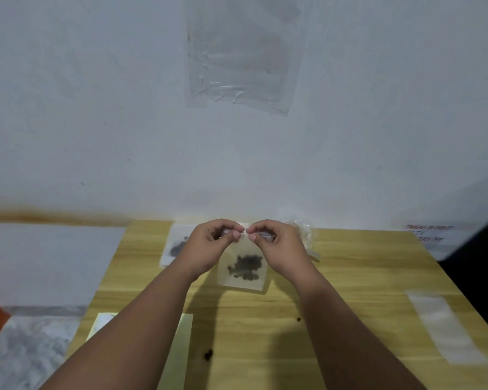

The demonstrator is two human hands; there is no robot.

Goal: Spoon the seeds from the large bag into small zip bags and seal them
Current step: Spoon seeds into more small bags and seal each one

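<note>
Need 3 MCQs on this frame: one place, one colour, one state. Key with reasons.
1. Where does the second seed bag lie?
A) on the floor
B) on the table, beyond the left hand
C) taped to the wall

2. What colour are the seeds in the held bag?
A) white
B) bright green
C) dark, near black

3. How is the held bag handled?
A) both hands pinch its top edge
B) it lies flat, untouched
C) one hand grips its bottom corner

Key:
1 B: it lies flat on the wood past the left knuckles.
2 C: they show as a dark cluster through the clear plastic.
3 A: the left hand and right hand pinch along the top strip.
</note>
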